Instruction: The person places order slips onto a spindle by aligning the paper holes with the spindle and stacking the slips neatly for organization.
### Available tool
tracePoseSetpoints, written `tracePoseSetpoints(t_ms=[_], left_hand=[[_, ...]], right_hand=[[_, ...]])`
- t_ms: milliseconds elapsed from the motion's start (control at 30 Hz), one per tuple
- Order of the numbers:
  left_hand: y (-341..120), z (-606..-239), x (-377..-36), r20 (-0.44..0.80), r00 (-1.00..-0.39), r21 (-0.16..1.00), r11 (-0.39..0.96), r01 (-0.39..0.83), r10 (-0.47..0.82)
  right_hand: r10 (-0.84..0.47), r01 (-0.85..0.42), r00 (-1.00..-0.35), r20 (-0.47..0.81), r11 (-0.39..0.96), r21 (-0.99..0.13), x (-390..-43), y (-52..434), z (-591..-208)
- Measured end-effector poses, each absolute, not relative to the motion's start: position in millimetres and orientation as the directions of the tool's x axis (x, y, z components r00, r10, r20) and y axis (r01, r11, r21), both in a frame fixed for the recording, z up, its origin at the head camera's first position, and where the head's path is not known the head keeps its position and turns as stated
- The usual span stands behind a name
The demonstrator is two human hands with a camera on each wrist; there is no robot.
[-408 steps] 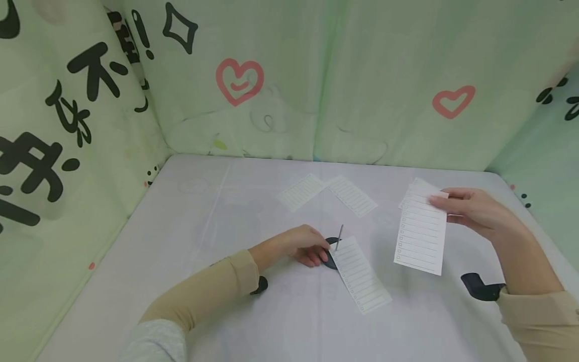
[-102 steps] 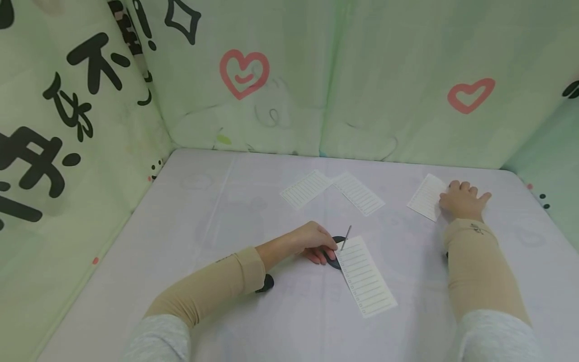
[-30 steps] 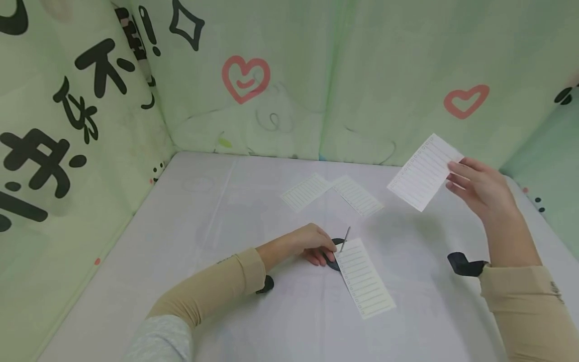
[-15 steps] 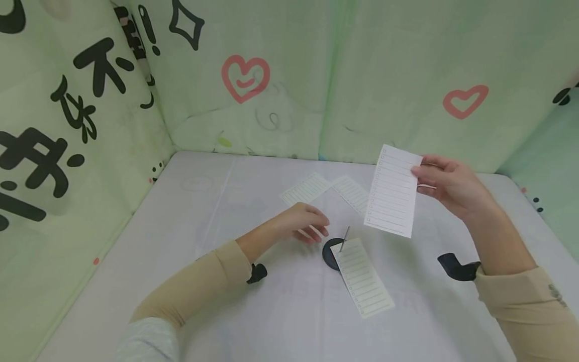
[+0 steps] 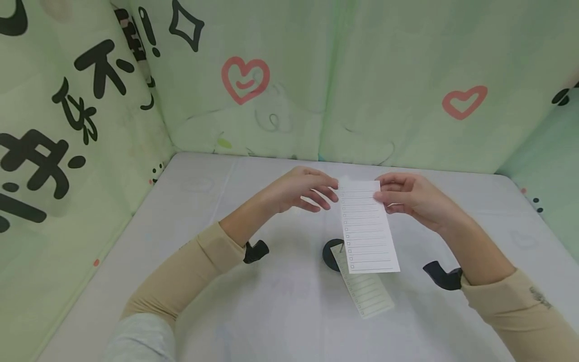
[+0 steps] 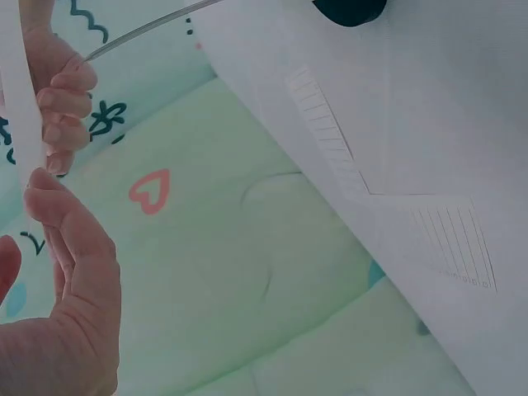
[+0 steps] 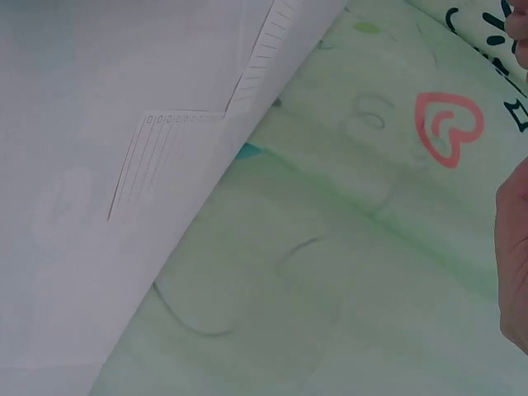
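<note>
Lined sheet [image 5: 368, 229] hangs, 1 edge pinched by the right hand [image 5: 412, 200]. The left hand [image 5: 302, 190], fingers relaxed, is beside it.

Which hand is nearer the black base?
Left, judging by the head view. The left hand is raised, above and slightly left of the base in the picture; the right hand, pinching a card, is farther off, up to its right.
</note>
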State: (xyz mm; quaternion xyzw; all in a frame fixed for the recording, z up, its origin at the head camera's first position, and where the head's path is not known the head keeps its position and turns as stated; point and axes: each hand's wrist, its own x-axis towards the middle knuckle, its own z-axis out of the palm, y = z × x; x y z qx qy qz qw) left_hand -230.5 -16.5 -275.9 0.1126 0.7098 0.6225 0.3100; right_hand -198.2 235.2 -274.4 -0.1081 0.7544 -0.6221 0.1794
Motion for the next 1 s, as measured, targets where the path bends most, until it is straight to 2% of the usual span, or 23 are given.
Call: tracePoseSetpoints(t_ms=[133, 400, 600, 1000], left_hand=[[-15, -272, -227, -0.316, -0.77, 0.946, 0.244, -0.212, 0.554], [-15, -278, -222, -0.316, -0.763, 0.931, 0.339, -0.134, 0.564], [-11, -286, -222, -0.319, -0.782, 0.93, 0.338, -0.148, 0.536], [-2, -299, -219, -0.334, -0.814, 0.936, 0.266, -0.229, 0.475]], right_hand=[[-0.396, 0.058, -0.903, -0.169, 0.278, -0.959, -195, 230, -275], [-0.398, 0.057, -0.898, -0.187, 0.317, -0.947, -192, 228, -277], [-0.408, 0.029, -0.896, -0.172, 0.333, -0.943, -187, 232, -280], [-0.486, 0.031, -0.859, -0.158, 0.258, -0.966, -153, 259, -312]])
